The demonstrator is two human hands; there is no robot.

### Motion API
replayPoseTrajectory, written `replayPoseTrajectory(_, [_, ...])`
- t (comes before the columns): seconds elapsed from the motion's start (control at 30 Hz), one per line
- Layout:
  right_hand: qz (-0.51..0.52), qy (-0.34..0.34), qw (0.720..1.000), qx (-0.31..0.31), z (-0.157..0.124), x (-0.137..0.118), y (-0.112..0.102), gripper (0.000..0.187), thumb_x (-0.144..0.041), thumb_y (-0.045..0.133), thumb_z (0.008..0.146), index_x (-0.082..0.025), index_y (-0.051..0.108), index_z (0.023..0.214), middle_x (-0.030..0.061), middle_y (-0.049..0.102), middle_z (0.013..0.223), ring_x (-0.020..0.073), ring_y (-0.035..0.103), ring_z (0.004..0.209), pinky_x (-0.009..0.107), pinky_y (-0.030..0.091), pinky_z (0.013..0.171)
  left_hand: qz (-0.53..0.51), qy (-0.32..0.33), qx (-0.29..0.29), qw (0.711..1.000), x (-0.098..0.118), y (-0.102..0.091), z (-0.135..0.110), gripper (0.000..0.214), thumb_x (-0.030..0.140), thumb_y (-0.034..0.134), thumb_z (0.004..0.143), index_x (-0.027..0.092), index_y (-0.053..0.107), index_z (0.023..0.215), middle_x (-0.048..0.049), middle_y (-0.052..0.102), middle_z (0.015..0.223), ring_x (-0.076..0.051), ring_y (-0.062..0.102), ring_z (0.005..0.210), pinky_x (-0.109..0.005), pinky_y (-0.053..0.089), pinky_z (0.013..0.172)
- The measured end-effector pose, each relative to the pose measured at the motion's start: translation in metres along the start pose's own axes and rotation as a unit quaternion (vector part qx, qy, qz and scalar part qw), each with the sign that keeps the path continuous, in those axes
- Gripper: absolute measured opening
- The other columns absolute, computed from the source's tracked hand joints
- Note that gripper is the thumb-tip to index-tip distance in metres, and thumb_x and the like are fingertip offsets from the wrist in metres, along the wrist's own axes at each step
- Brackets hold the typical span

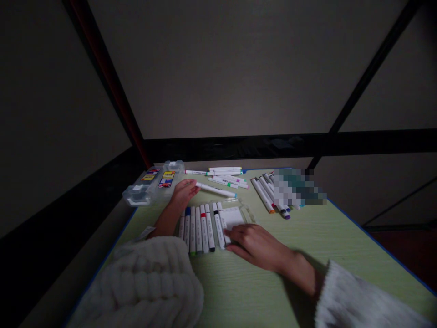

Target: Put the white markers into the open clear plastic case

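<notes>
My left hand (184, 192) is closed on one end of a white marker (217, 189) with a light blue tip, held over the far side of the table. Below it, a row of white markers (199, 230) lies side by side in a clear plastic tray (246, 210), some with blue, red, black or green bands. At the right end of that row, the bent fingers of my right hand (261, 246) close on a white marker (221, 216). A pale blank part of the tray shows just above those fingers.
Several loose markers (227, 180) lie at the back. A pile of markers (264, 196) is at the right, beside a pixelated patch. Clear plastic cases (139, 197) with colourful labels stand back left. The pale green table (327, 232) has a blue edge, with a wall behind.
</notes>
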State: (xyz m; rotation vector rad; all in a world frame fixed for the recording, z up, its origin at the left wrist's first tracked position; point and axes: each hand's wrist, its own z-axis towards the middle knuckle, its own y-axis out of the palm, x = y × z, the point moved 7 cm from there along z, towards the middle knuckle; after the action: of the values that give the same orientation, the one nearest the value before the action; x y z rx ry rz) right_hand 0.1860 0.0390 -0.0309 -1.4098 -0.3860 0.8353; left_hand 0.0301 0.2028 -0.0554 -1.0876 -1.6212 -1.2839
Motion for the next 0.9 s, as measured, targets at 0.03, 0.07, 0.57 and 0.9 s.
replayPoseTrajectory(0.03, [-0.001,0.001,1.0,-0.001,0.0,-0.0002,-0.0001,0.031,-0.032,0.039,0.088,-0.013,0.054,0.107,0.0086,0.062,0.082,0.0178,0.058,0.074,0.029,0.041,0.064,-0.001,0.0,-0.003,1.0,-0.0002,0.0003,0.0004,0.012,0.003,0.048,0.077,0.011,0.05,0.067,0.0002,0.057,0.059,-0.005,0.057,0.055,-0.016,0.048,0.06])
replayPoseTrajectory(0.07, [-0.002,0.002,1.0,-0.003,0.0,-0.0003,0.0,0.031,-0.032,0.038,0.088,-0.013,0.054,0.107,0.0085,0.062,0.082,0.0179,0.058,0.074,0.029,0.041,0.064,-0.001,0.0,-0.006,1.0,-0.0003,0.0004,0.0007,0.012,0.004,0.049,0.077,0.011,0.05,0.068,0.0003,0.057,0.06,-0.004,0.057,0.055,-0.015,0.048,0.059])
replayPoseTrajectory(0.57, [-0.019,-0.003,1.0,-0.01,0.0006,-0.0016,-0.0012,0.032,-0.033,0.037,0.088,-0.013,0.054,0.107,0.008,0.062,0.082,0.018,0.058,0.074,0.029,0.042,0.065,0.018,0.005,-0.039,0.999,0.001,0.0042,-0.0011,0.01,0.01,0.046,0.08,0.012,0.053,0.074,-0.0001,0.058,0.054,-0.004,0.054,0.049,-0.012,0.041,0.048])
replayPoseTrajectory(0.9, [-0.032,-0.017,0.999,-0.006,0.0007,-0.0027,-0.0022,0.032,-0.033,0.037,0.088,-0.015,0.053,0.109,0.0078,0.062,0.086,0.0172,0.058,0.077,0.03,0.043,0.067,0.031,0.008,-0.048,0.998,0.0004,0.0053,-0.0007,0.006,0.012,0.051,0.076,0.011,0.056,0.073,-0.0014,0.061,0.058,-0.006,0.054,0.051,-0.014,0.04,0.049])
